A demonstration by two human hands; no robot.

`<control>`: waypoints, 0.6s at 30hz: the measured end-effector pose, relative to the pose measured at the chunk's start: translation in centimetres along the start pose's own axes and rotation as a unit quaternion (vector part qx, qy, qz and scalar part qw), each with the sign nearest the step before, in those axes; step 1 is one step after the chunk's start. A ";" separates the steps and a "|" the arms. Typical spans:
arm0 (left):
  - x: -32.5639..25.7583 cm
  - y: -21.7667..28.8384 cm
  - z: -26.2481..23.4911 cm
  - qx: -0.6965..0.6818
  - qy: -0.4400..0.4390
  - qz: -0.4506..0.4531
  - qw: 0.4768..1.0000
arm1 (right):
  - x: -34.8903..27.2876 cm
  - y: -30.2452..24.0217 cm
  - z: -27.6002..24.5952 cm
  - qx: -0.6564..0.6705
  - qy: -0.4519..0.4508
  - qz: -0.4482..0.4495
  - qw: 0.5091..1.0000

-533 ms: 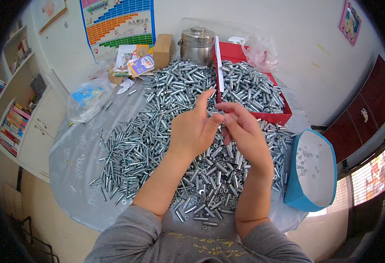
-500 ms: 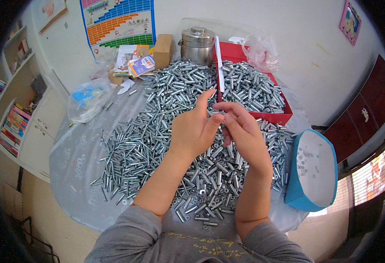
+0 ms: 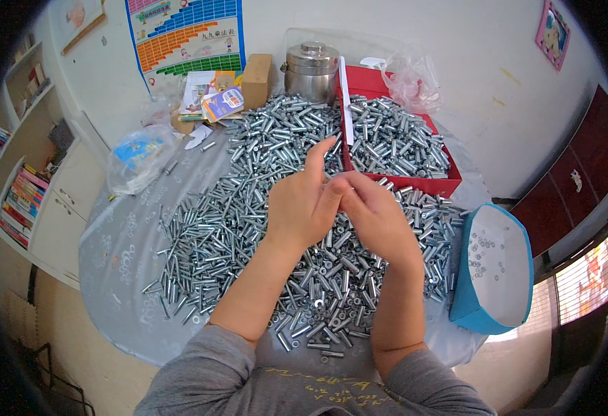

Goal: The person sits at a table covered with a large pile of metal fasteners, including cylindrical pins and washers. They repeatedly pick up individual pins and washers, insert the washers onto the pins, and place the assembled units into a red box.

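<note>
Over the middle of the table, my left hand [image 3: 295,208] and my right hand [image 3: 381,218] meet at the fingertips. The left thumb is bent in against the right hand's fingers, while the left index finger points up. My right thumb and fingers are pinched together beside the left thumb. Whatever lies between them is hidden by the fingers. Beneath both hands spreads a large heap of shiny metal sleeves and bolts [image 3: 210,239], with small nuts and washers [image 3: 319,304] among the pieces nearer me.
A red box [image 3: 435,186] full of metal sleeves stands at the back right. To the right is a blue fabric bin [image 3: 464,291] with small rings inside. Behind are a steel pot [image 3: 311,69], a cardboard box [image 3: 256,82] and booklets [image 3: 222,104]. A plastic bag [image 3: 137,158] lies left.
My right hand has drawn its fingers in, closing against the left thumb and shifting slightly left. The left hand has barely moved.
</note>
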State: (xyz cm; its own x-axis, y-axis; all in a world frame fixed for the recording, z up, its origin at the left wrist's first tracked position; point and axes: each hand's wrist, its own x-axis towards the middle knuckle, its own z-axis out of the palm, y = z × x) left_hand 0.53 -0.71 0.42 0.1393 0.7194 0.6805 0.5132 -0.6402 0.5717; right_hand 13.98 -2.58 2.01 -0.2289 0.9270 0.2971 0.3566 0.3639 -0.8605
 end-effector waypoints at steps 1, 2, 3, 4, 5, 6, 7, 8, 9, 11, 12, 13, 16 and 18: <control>0.0 0.0 0.0 -0.003 -0.001 -0.003 1.000 | -0.1 -0.1 0.7 -0.042 0.034 -0.015 0.998; 0.0 -0.1 0.1 -0.006 -0.003 -0.005 1.000 | -0.2 -0.2 0.6 -0.086 0.039 -0.017 0.995; 0.0 -0.1 -0.1 -0.005 -0.003 -0.009 1.000 | -0.2 -0.8 0.5 -0.127 0.041 -0.020 0.991; 0.0 -0.3 -0.2 0.009 -0.003 -0.005 1.000 | -0.2 -1.0 0.5 -0.167 0.044 -0.024 0.985; -0.1 -0.5 -0.2 0.023 -0.003 -0.001 1.000 | -0.1 -0.3 0.4 -0.204 0.034 -0.019 0.978; 0.0 -0.6 -0.1 0.032 -0.002 0.004 0.999 | -0.1 -0.4 -0.1 -0.233 0.097 0.021 0.967; 0.1 -0.7 -0.2 0.057 -0.001 -0.014 0.998 | 0.0 -0.7 -0.6 -0.261 0.159 0.061 0.950; 0.3 -0.9 -0.6 0.082 0.000 -0.031 0.996 | 0.0 -0.8 -1.2 -0.286 0.221 0.100 0.927; 0.4 -0.9 -0.6 0.104 -0.001 -0.047 0.993 | 0.0 1.0 -2.5 -0.291 0.274 0.034 0.916; 0.6 -0.5 -1.0 0.070 0.003 -0.053 0.996 | 0.1 2.0 -3.4 -0.293 0.313 -0.029 0.903; 0.6 -0.4 -0.8 0.049 0.002 -0.054 0.997 | 0.0 1.6 -3.3 -0.236 0.268 -0.049 0.933; 0.3 -0.3 -0.6 0.044 0.003 -0.049 0.998 | 0.1 0.9 -2.3 -0.174 0.216 -0.072 0.958; -0.1 -0.2 0.2 0.032 0.004 -0.012 0.999 | 0.2 0.1 0.1 -0.123 0.086 -0.121 0.981; -0.1 -0.3 0.3 0.024 -0.011 -0.025 0.999 | 0.1 -0.6 0.4 -0.175 0.048 -0.065 0.981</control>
State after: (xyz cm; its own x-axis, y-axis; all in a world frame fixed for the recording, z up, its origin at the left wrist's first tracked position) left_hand 0.60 -0.53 0.03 0.1305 0.7564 0.6410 0.5599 -0.5898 0.5820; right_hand 13.36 -2.79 2.37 -0.2129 0.8690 0.4467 0.6224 0.4731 -0.6235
